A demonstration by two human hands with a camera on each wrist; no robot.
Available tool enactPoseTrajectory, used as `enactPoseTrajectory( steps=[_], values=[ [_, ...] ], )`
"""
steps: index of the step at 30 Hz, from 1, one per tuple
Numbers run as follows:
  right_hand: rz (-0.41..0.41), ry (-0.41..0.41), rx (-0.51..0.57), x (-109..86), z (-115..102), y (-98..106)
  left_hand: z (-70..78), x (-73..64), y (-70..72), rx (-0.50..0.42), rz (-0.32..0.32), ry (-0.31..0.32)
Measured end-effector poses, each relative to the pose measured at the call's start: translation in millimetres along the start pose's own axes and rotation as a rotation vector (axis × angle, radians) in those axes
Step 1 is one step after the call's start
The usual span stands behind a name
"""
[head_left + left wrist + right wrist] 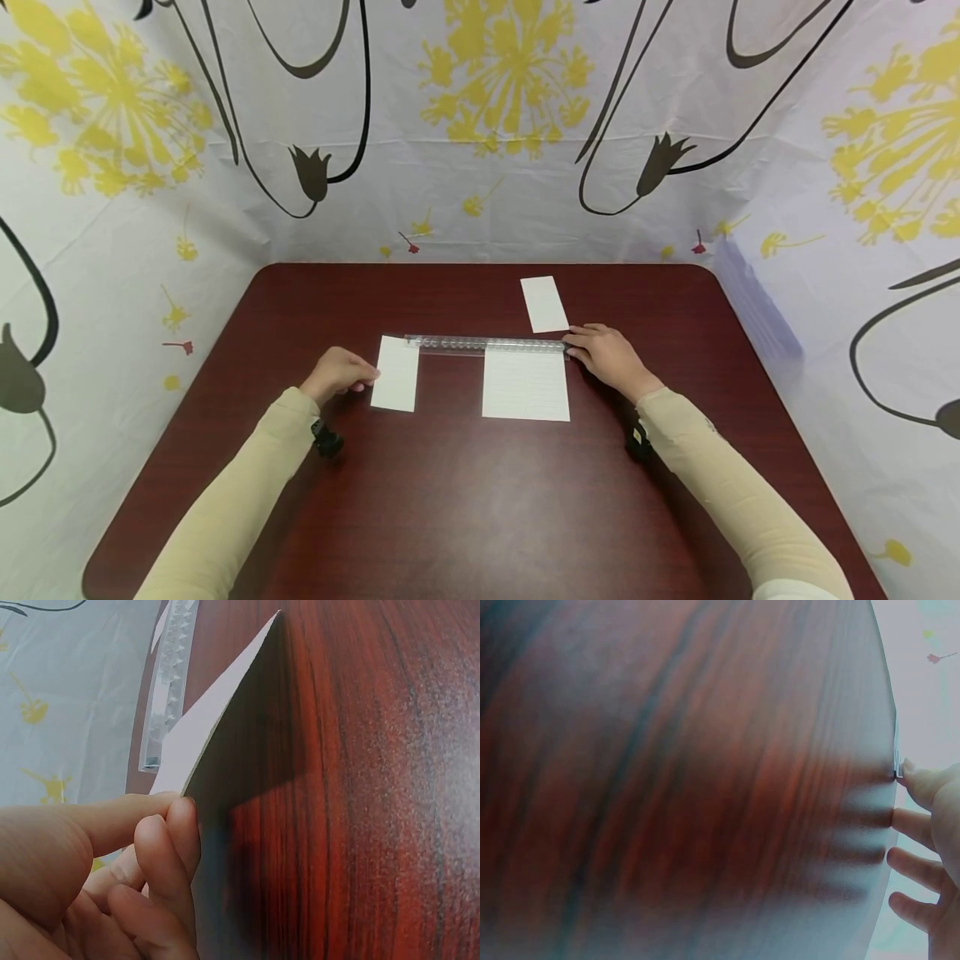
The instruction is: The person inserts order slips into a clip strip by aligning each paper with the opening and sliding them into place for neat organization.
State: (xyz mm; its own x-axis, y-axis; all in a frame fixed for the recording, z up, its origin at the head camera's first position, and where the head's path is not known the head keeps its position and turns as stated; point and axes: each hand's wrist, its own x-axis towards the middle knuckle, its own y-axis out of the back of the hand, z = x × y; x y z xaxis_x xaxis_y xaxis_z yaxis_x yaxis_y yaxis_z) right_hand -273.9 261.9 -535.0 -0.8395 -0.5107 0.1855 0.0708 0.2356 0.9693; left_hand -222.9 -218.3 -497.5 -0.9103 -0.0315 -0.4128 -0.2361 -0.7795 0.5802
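My left hand (341, 372) pinches the left edge of a white card (394, 379) between thumb and fingers. The left wrist view shows that card (217, 712) tilted up, its shadow on the table below. A clear plastic strip like a ruler (457, 343) lies crosswise, overlapping the card's top right corner. On the strip's right end rests my right hand (606, 354). In the right wrist view its thumb touches the strip's tip (898, 766), and the other fingers (913, 868) spread onto the table. Below the strip lies a lined white paper (525, 387).
Another white card (545, 304) lies farther back, just beyond my right fingertips. The dark red wooden table (450, 500) has rounded back corners. Flower-patterned white cloth (465, 192) hangs behind it and along both sides.
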Motion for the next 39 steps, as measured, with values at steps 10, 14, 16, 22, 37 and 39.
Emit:
enactPoseTrajectory(
  steps=[10,14,16,22,37,39],
  values=[
    [-0.001,0.001,-0.002,-0.5,-1,1,1.4,0.8,-4.2,0.026,0.031,-0.026],
    [-0.002,0.004,-0.007,-0.1,-2,1,2.3,0.2,-4.7,0.044,0.036,-0.027],
    [-0.002,0.002,-0.008,0.0,-2,1,2.4,0.5,-5.0,0.059,0.046,-0.028],
    [0.0,0.003,-0.01,0.5,-1,1,2.3,0.3,-6.3,0.119,0.082,-0.061],
    [-0.002,-0.008,0.0,-0.4,-2,1,3.0,-5.3,-10.7,0.251,0.165,-0.092],
    [-0.004,-0.01,0.001,-0.7,-2,1,2.3,-5.4,-11.4,0.269,0.178,-0.095]
  ],
)
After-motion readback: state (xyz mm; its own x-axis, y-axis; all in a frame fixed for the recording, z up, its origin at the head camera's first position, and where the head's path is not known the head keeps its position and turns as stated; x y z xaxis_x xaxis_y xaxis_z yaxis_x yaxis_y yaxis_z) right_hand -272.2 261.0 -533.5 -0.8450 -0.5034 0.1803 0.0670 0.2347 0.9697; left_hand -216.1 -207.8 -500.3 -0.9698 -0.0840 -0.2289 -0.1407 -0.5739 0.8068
